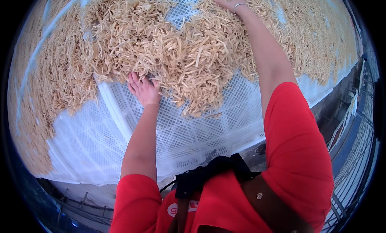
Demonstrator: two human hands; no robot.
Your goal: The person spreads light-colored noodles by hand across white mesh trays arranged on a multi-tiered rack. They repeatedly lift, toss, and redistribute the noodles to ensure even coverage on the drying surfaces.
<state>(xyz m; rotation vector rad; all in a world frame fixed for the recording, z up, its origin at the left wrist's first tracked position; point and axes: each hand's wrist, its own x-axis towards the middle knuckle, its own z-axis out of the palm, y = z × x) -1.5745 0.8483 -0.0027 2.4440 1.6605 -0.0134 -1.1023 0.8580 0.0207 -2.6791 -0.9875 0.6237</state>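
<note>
A thick heap of pale tan dried strips (193,56) lies across white mesh drying trays (177,128); what food they are I cannot tell. At the heap's near edge, left of the middle, my left hand (144,89) presses its spread fingers against the strips, and some fingertips are partly covered. My right arm reaches far forward. At its end my right hand (231,2), with a thin bracelet (239,6) at the wrist, rests fingers apart on the strips at the far side. Neither hand is closed round anything.
Thinner layers of strips spread over the mesh to the left (68,72) and right (317,31). Pale blue-white bands (30,72) show between tray sections. The mesh surface ends close to my body, and metal railing bars (354,152) stand beyond its right side.
</note>
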